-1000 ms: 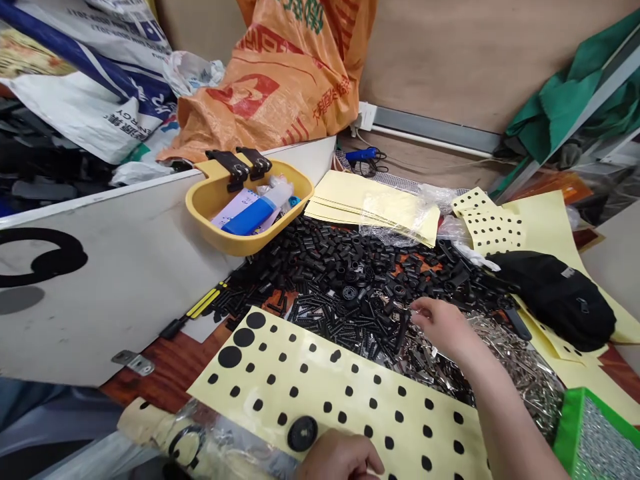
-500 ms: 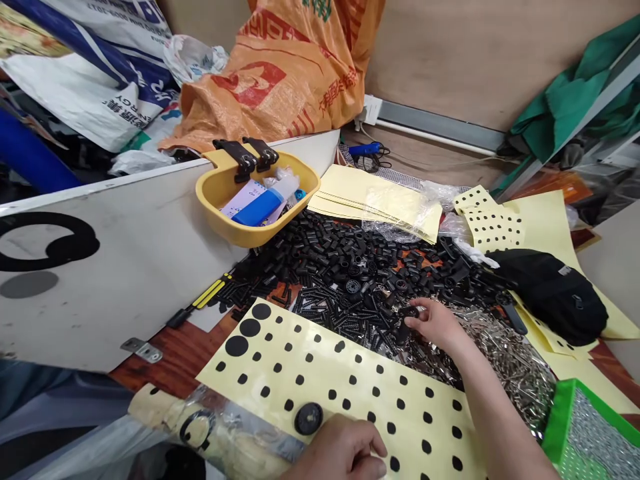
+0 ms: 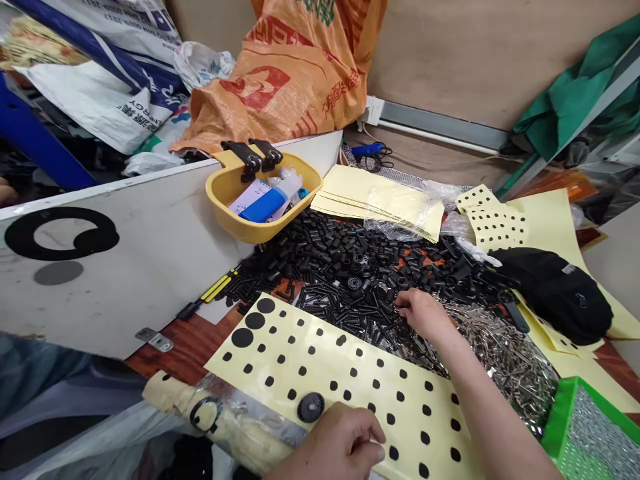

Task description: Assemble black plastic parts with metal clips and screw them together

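**Your two hands at a spread of small black and silver parts**

From your head camera, looking down: your right hand (image 3: 423,315) reaches in from the lower right, forearm angled up and to the left, wrist low. Its fingers (image 3: 406,301) are curled and close together, pressed down into the black plastic sleeves (image 3: 340,247) and black threaded rods (image 3: 340,310). You cannot tell from this view whether they pinch anything. These loose parts lie heaped against one another, so light fingertip contact will probably disturb the pile least.

Just to the right of your fingers lies a heap of silver metal pieces (image 3: 493,353). Your left hand (image 3: 330,443) sits at the bottom edge of the view, fingers loosely curled, on a cream sheet printed with black dots (image 3: 325,347). A round black disc (image 3: 311,407) lies on that sheet just beside the hand, and it does not appear to be held.

Everything rests on a wood-grain table (image 3: 185,347). Beyond the parts are a yellow tray (image 3: 250,230), a stack of cream sheets (image 3: 375,200) and a black pouch (image 3: 553,287). A green basket (image 3: 560,427) sits at the lower right corner.
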{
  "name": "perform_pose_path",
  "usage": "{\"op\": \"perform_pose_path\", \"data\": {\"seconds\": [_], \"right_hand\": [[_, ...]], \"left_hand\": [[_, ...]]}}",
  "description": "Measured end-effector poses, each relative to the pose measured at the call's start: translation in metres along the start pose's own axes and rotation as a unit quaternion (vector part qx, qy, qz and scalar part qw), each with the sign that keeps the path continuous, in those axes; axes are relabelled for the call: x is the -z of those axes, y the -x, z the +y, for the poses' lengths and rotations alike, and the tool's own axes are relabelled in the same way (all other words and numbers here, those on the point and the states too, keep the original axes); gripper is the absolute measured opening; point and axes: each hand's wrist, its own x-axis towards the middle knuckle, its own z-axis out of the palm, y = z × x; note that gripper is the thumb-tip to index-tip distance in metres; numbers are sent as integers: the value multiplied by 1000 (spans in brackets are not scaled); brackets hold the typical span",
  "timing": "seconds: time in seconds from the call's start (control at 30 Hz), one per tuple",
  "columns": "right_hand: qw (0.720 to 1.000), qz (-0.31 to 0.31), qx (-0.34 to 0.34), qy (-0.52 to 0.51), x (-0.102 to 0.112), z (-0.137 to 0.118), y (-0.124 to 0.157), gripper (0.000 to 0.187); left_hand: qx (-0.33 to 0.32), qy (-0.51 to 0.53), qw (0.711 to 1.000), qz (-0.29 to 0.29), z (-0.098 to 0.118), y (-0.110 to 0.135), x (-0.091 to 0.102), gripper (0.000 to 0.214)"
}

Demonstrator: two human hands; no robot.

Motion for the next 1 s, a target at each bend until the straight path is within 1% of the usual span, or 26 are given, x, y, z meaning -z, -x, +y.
{"op": "perform_pose_path", "data": {"seconds": [0.1,0.2,0.33,0.43,0.53,0.6,0.67,0.77,0.83,0.9,1.0], "right_hand": [[999,28,42,16,-1,1,6,8],[995,71,71,21,-5,2,12,19],[987,125,105,-1,-14,7,16,22],[978,161,122,-43,-22,11,17,22],[966,199,125,-106,-27,15,19,18],[956,223,111,-158,-30,18,19,14],[942,246,82,-212,-30,22,19,13],[914,280,28,-293,-24,26,20,15],[893,289,2,-345,-15,26,25,27],[878,282,-6,-386,-1,24,36,38],[860,252,-24,-443,20,19,64,39]], "left_hand": [[12,5,1000,0,2,1,0,22],[25,8,1000,-1,0,0,-2,22],[36,41,998,5,-4,-1,-5,23],[30,59,998,20,-5,0,-7,21],[31,68,997,20,-3,1,-6,21],[31,69,997,20,-3,1,-6,21],[28,68,997,24,-3,2,-6,21],[24,64,997,33,-4,1,-7,21],[28,59,997,35,-4,0,-8,22],[31,51,998,35,-3,0,-8,23],[17,14,999,47,-1,3,-8,22]]}}
